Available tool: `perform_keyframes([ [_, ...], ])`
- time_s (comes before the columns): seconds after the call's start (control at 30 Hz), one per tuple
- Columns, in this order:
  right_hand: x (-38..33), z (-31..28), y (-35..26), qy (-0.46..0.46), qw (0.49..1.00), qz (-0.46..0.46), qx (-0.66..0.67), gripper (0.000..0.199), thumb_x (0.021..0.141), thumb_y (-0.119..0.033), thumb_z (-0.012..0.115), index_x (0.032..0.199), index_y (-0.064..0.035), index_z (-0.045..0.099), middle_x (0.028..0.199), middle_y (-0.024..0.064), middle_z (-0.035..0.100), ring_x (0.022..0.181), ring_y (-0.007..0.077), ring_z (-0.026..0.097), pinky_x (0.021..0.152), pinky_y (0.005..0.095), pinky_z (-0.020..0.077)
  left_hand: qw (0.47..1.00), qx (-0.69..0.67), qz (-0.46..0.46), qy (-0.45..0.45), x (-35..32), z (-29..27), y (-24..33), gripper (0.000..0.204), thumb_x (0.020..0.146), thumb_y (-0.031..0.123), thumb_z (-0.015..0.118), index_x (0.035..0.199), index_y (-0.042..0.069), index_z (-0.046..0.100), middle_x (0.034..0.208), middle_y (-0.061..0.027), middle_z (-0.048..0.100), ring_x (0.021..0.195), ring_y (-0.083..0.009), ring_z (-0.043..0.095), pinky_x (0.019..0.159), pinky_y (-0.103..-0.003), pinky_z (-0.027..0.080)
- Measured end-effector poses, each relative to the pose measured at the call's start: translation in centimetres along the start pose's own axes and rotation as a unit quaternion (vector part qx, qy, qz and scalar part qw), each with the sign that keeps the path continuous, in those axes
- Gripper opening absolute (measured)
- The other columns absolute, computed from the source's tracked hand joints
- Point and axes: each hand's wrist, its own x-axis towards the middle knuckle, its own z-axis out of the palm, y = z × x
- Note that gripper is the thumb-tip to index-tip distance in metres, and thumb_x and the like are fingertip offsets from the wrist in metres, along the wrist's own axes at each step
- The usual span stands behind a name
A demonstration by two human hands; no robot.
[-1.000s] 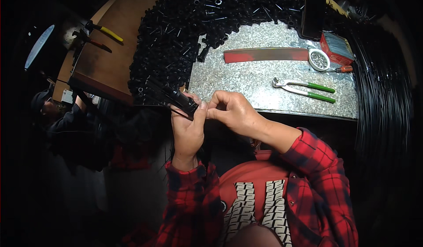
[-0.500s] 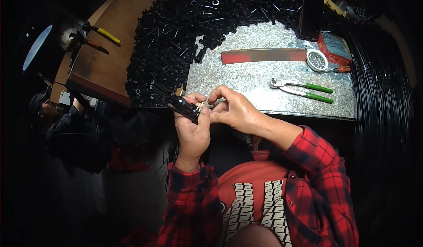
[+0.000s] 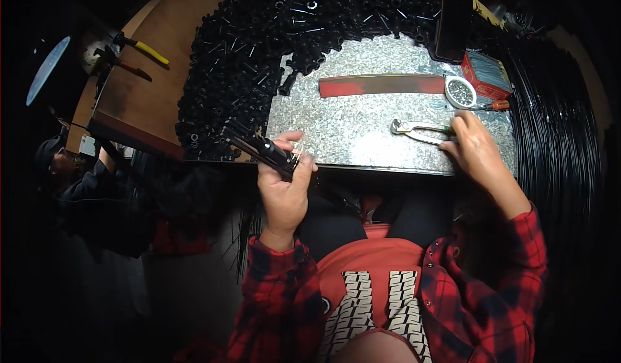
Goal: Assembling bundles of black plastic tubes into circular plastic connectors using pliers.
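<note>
My left hand is closed around a dark bundle of a black cylindrical part and thin black rods, in front of the table edge. Short bright ends stick up by the thumb; their kind is too small to tell. On the right of the metal tabletop, my right hand has its fingers round the green handles of the end-cutting pincers. The pincers lie on the sheet, jaws to the left, and the hand covers most of their handles.
A large heap of black parts fills the far and left side. Around the sheet are a red-and-grey flat bar, a white bowl of small metal pieces, a red box, a screwdriver and long black rods.
My right hand has left the bundle and moved right onto the pincers' handles. My left hand stays in place with the bundle, its index finger lifted a little.
</note>
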Motion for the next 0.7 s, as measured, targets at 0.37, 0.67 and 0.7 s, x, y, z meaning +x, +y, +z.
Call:
perform_keyframes([
  [0.37, -1.9, -0.4, 0.2, 0.009, 0.999, -0.023, -0.041, 0.022, 0.081, -0.011, 0.065, 0.087, 0.0017, 0.048, 0.089, 0.0180, 0.052, 0.084, 0.0360, 0.053, 0.073, 0.0413, 0.0447, 0.976, -0.208, -0.016, -0.059, -0.1, 0.5, 0.2, 0.014, 0.089, 0.012, 0.061, 0.093, 0.005, 0.049, 0.126, -0.0190, 0.046, 0.112, -0.0320, 0.053, 0.099, -0.050, 0.041],
  [0.67, -3.2, 0.4, -3.4, 0.045, 0.881, 0.148, 0.448, 0.010, 0.095, -0.011, 0.048, 0.092, -0.0013, 0.047, 0.078, 0.0084, 0.056, 0.066, 0.0128, 0.053, 0.060, 0.0282, 0.0429, 0.986, -0.125, -0.031, -0.104, -1.4, 2.7, 0.7, 0.017, 0.089, -0.001, 0.055, 0.090, 0.008, 0.040, 0.062, -0.0051, 0.045, 0.047, -0.0127, 0.045, 0.047, -0.029, 0.045],
  [0.7, -3.1, 0.5, -4.4, 0.070, 0.838, 0.141, 0.522, 0.010, 0.095, -0.011, 0.049, 0.092, -0.0019, 0.048, 0.077, 0.0061, 0.057, 0.068, 0.0095, 0.054, 0.060, 0.0251, 0.0435, 0.991, -0.083, -0.030, -0.101, -1.4, 2.9, 0.6, 0.019, 0.089, 0.000, 0.057, 0.089, 0.008, 0.040, 0.062, -0.0043, 0.045, 0.046, -0.0118, 0.044, 0.046, -0.028, 0.044],
])
